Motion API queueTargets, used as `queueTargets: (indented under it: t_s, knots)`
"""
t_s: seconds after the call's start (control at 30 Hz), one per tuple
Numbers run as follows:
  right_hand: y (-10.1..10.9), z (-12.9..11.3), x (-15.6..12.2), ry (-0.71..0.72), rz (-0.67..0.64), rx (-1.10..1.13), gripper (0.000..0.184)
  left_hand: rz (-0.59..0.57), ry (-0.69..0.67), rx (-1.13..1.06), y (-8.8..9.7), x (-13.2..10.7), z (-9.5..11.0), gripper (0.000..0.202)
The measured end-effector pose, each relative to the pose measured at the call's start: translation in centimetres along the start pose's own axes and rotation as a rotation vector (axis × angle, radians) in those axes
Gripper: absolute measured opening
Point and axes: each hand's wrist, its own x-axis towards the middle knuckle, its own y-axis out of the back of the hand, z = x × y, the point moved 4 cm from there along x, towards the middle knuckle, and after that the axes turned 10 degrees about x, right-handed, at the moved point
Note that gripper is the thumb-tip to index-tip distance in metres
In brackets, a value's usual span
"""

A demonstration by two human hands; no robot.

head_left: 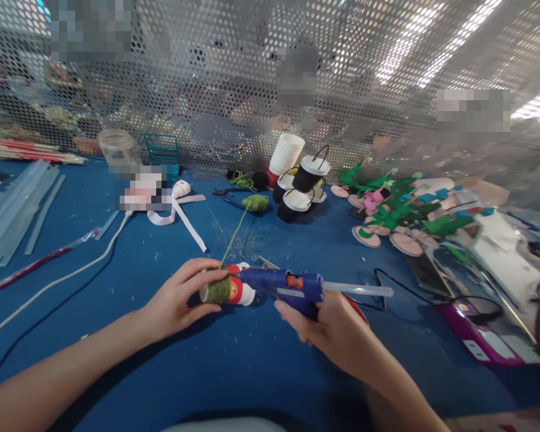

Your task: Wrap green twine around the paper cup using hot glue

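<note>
My left hand [184,294] grips a red and white paper cup [247,294] lying on its side, its left part wrapped in green yarn [218,292]. From the cup a strand runs up to a green yarn ball [255,203] farther back. In my right hand [328,324] is a blue hot glue gun [292,283], pointing left. Its nozzle meets the red part of the cup near the yarn's edge; I cannot tell whether it touches. A clear glue stick [360,288] sticks out of the gun's back end.
Black cups with white lids [297,202] and stacked white cups [287,153] stand at the back. Scissors [225,192] lie by the yarn. Left are white ribbon [189,222], a white cable [72,273] and glue sticks [22,216]. Green craft flowers [391,210] and a purple power strip [479,336] are right.
</note>
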Motion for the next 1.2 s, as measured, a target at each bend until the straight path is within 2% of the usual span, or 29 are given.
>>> queueTargets:
  t_s: [0.2, 0.6, 0.73, 1.0, 1.2]
  knots:
    - [0.3, -0.5, 0.2, 0.024, 0.006, 0.013, 0.030, 0.002, -0.076, 0.019, 0.0, 0.1, 0.2, 0.035]
    - [0.1, -0.2, 0.3, 0.011, 0.035, -0.002, 0.032, -0.011, -0.126, 0.024, 0.0, 0.1, 0.4, 0.035]
    - [0.1, -0.4, 0.2, 0.025, 0.014, -0.016, 0.033, 0.006, -0.078, 0.011, 0.2, 0.2, 0.2, 0.037]
    - [-0.2, 0.1, -0.3, 0.016, 0.010, -0.003, 0.030, 0.006, 0.101, -0.071, 0.7, 0.6, -0.2, 0.043]
    - [-0.2, -0.3, -0.4, 0.019, -0.037, 0.005, 0.027, 0.054, 0.159, -0.166, 0.6, 0.7, -0.5, 0.040]
